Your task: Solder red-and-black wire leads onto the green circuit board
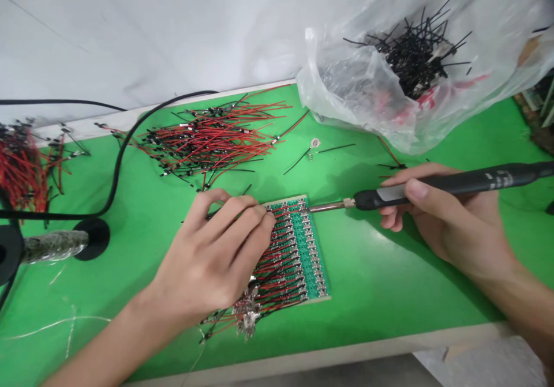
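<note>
My right hand (450, 214) grips a black soldering iron (433, 188), its metal tip pointing left. That tip meets the top right part of a green circuit board (318, 260), near a row of small metal contacts. Fingers bent and pressed together, my left hand (220, 248) pinches a red wire (285, 210) at the board's upper left edge; the fingertips hide the wire's other end. Many red and black wires (281, 266) run side by side across the board from the left. Silvery metal pieces (249, 312) hang at their lower left ends, partly behind my left hand.
Behind the board lies a heap of red wires (216, 136), with another wire bundle (23, 173) at far left. A solder spool (56, 245) sits beneath a black cable (116, 173). At the back right, a clear plastic bag (346, 93) holds black wires (411, 58).
</note>
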